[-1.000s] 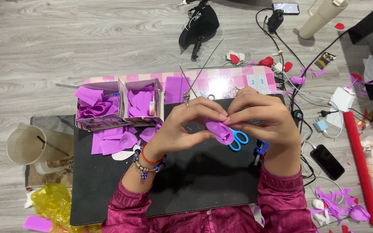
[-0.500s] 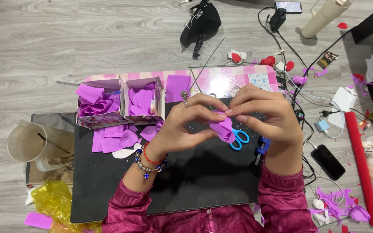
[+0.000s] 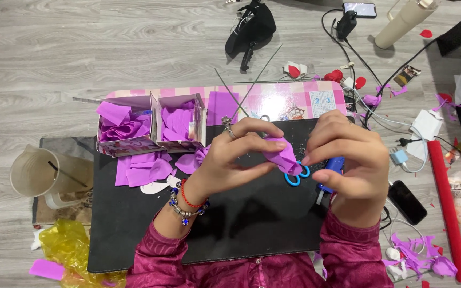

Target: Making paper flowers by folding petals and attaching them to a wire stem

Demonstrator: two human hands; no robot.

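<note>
My left hand (image 3: 236, 157) pinches a folded purple paper petal (image 3: 283, 156) between thumb and fingers above a black mat (image 3: 134, 224). My right hand (image 3: 345, 160) touches the same purple piece with its fingertips from the right. Blue-handled scissors (image 3: 294, 176) lie on the mat just under the paper, mostly hidden by my hands. A blue tool (image 3: 331, 173) lies under my right hand, partly covered. Two small open boxes (image 3: 150, 124) hold purple paper pieces at the mat's far left corner, and loose purple cut petals (image 3: 144, 169) lie in front of them.
A pink patterned board (image 3: 289, 98) lies behind the mat with thin metal wires (image 3: 252, 88) across it. A plastic measuring jug (image 3: 38, 173) stands left, yellow wrap (image 3: 73, 245) below it. Cables, a phone (image 3: 406, 201), a red roll (image 3: 446, 202) and purple scraps (image 3: 417, 256) lie on the right.
Both hands have kept working the purple paper; my right hand's fingers have lifted and spread slightly to the right, exposing more of the petal and the scissors.
</note>
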